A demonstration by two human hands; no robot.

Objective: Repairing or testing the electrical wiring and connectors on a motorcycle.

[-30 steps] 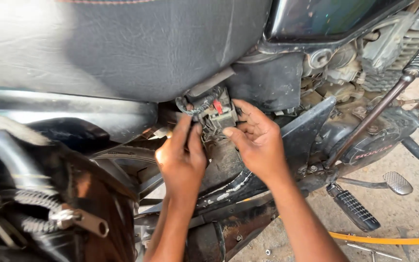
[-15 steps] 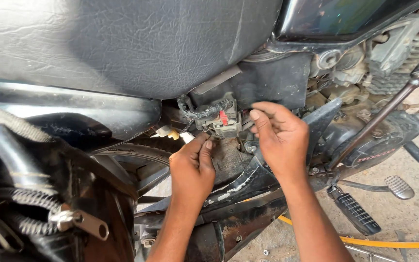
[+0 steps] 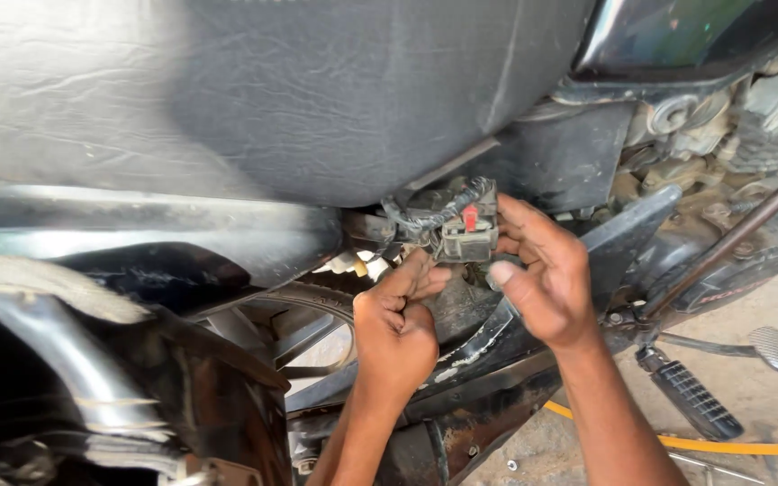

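Observation:
A black and grey electrical block with a red tab hangs on black wires just under the black motorcycle seat. My right hand cups the block from the right, fingers curled at its side and thumb below it. My left hand reaches up from underneath, its fingertips pinched at the block's lower left edge near small white and yellow connectors. Both hands touch the block.
The rear wheel sits behind my left hand. A black side panel and the dirty engine lie to the right. A footpeg, a kick lever and a yellow hose are at the lower right over the concrete floor.
The view has shifted so the block sits further right. My left hand has risen from below to the block's lower edge; my right hand stays at its right side.

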